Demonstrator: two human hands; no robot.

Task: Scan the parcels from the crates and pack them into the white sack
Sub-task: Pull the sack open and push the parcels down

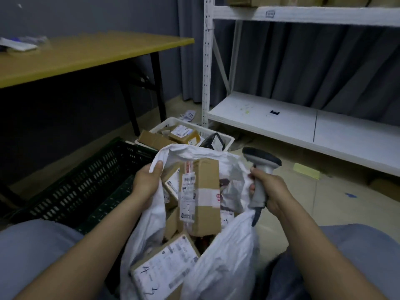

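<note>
Spreading the white sack (220, 267) for packing.
At 9 o'clock the left hand (147, 180) grip pinches the rim; at 3 o'clock the right hand (270, 189) grip clasps scanner (260, 164) and rim; pulling taut would help.

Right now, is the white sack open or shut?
Open: the left hand holds the sack by its rim, and boxes show inside its wide mouth.

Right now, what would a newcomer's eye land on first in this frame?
The white sack fills the centre, stuffed with labelled cardboard parcels, one tall box standing upright in its mouth. The left hand grips the sack's rim, while the right hand holds a grey scanner at the opposite edge. Behind sits a white crate with more parcels, and a dark green crate lies to the left.
</note>
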